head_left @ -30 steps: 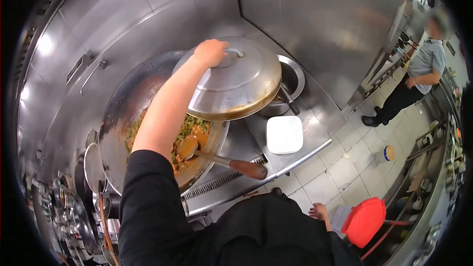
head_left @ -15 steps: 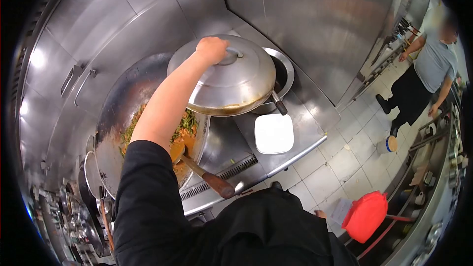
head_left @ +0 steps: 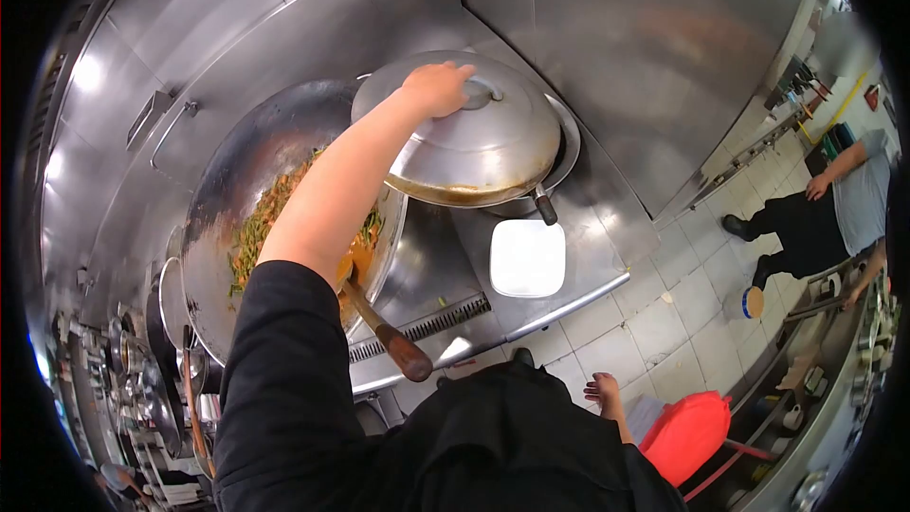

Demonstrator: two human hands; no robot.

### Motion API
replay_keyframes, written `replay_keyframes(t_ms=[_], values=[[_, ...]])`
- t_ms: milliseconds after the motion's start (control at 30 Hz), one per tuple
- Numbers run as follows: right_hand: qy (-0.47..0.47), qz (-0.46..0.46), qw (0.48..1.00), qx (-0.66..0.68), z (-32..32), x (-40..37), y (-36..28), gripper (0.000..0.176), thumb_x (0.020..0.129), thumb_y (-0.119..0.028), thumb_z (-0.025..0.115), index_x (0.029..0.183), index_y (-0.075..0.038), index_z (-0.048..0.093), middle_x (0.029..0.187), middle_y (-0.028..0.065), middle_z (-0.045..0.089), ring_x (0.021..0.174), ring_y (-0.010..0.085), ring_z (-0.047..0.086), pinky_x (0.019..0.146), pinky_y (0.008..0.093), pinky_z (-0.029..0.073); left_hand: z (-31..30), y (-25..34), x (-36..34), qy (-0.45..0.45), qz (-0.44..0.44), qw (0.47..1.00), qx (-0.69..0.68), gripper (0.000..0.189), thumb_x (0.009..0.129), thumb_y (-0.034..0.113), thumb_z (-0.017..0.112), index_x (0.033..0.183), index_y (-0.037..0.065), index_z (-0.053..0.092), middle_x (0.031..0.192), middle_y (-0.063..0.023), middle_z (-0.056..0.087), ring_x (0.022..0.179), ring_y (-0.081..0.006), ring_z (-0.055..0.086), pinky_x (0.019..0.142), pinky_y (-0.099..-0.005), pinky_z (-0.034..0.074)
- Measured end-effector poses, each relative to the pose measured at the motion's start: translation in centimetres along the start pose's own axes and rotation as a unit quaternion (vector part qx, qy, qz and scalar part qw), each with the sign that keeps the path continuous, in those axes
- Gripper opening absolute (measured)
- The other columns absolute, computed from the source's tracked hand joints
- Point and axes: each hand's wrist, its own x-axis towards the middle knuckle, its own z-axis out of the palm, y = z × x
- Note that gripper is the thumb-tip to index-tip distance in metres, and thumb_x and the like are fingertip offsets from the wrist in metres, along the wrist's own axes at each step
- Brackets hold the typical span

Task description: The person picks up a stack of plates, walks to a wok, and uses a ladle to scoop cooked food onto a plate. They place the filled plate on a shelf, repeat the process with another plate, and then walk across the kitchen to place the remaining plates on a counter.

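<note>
My left hand (head_left: 441, 88) is at the top of a large domed metal lid (head_left: 483, 152), its fingers closed at the loop handle. The lid covers most of a metal pot (head_left: 571, 147), whose rim shows on the right side. My left forearm crosses over a big wok (head_left: 213, 218) holding chopped green and orange food (head_left: 275, 213). A ladle with a wooden handle (head_left: 403, 356) rests in the wok, its bowl in orange sauce. My right hand (head_left: 602, 389) hangs low at my side, fingers apart and nothing in it.
A white square container (head_left: 527, 258) stands on the steel counter below the pot, near a dark-tipped handle (head_left: 545, 206). At the right are a red bag-like object (head_left: 687, 431), a tub (head_left: 752, 301) on the floor, shelving and another person (head_left: 806, 228). Pans (head_left: 161, 370) crowd the left.
The lid has shifted right, further over the pot, with my left hand at its handle. My right hand has come further into view with fingers spread. The other person has changed posture.
</note>
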Motion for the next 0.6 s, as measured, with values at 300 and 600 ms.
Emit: replay_keyframes(t_ms=[300, 600], values=[[-0.05, -0.016, 0.995, -0.079, 0.5, 2.0, 1.3, 0.031, 0.094, -0.025, 0.051, 0.117, -0.003, 0.054, 0.091, 0.0175, 0.064, 0.064, 0.0313, 0.067, 0.052, 0.0437, 0.057, -0.1, -2.0, -2.5, 0.054, -0.002, 0.998, 0.03, 0.059, 0.091, 0.031, 0.061, 0.145, 0.019, 0.042, 0.141, -0.0152, 0.05, 0.119, -0.0362, 0.057, 0.099, -0.0452, 0.048], [-0.085, -0.333, 0.931, -0.124, 6.7, -11.2, -18.8, 0.019, 0.097, -0.02, 0.051, 0.098, -0.004, 0.062, 0.072, 0.0046, 0.061, 0.054, 0.0114, 0.056, 0.045, 0.0246, 0.044, -9.9, -0.1, -18.0, 0.164, 0.024, 0.981, -0.1, 0.053, 0.09, 0.03, 0.067, 0.14, 0.019, 0.052, 0.127, -0.0068, 0.062, 0.083, -0.0185, 0.058, 0.078, -0.031, 0.05]])
